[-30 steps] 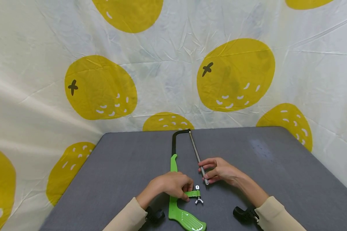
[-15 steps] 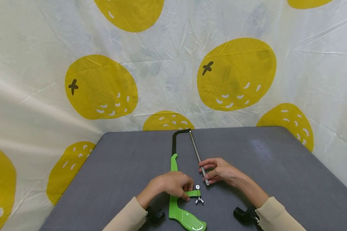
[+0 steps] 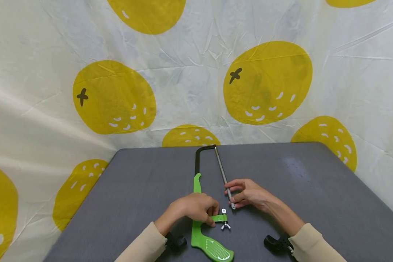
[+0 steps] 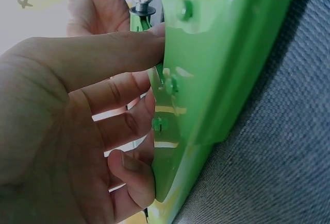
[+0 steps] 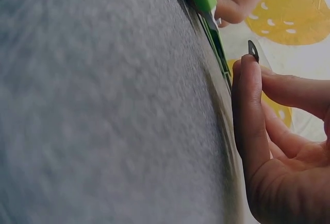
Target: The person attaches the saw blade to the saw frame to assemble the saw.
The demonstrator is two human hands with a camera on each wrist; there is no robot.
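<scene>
One green hacksaw (image 3: 197,185), left grip (image 3: 197,208) holding it, right grip (image 3: 249,194) pinching its blade (image 3: 221,167)

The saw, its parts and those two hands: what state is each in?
Saw frame: lies on grey table.
Blade: near end loose, apart from the bracket; far end meets the saw frame's tip.
Wing nut: at the bracket's end; tightness unclear.
Left hand: grips the saw frame.
Right hand: pinches the blade.
</scene>
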